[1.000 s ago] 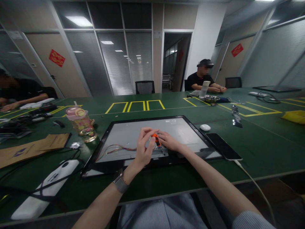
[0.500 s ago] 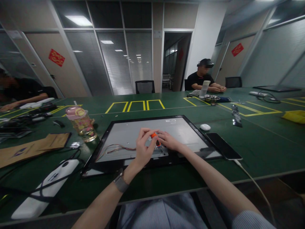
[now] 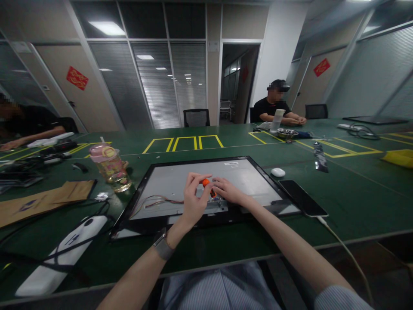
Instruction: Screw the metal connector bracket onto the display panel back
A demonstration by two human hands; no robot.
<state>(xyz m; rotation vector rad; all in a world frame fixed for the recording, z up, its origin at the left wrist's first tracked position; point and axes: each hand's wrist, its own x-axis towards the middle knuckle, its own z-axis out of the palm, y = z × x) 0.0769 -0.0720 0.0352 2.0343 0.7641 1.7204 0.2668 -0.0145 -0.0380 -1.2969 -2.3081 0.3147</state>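
While the orange-and-black tool (image 3: pixel 206 183) stands over the panel (image 3: pixel 167 174), the left hand (image 3: pixel 194 199) pinches it narrowly, and the right hand (image 3: pixel 228 190) (whether gripping, I cannot tell) sits just beside it.

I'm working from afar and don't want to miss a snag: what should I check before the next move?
1. Left hand grips the orange tool: ok.
2. Tool tip properly placed: cannot tell, hidden.
3. Right hand touching the tool: cannot tell; its fingertips are close.
4. Panel lying on the table: ok.
5. Wires clear of the left hand: cannot tell; they disappear behind it.
6. Cup off the panel: ok.
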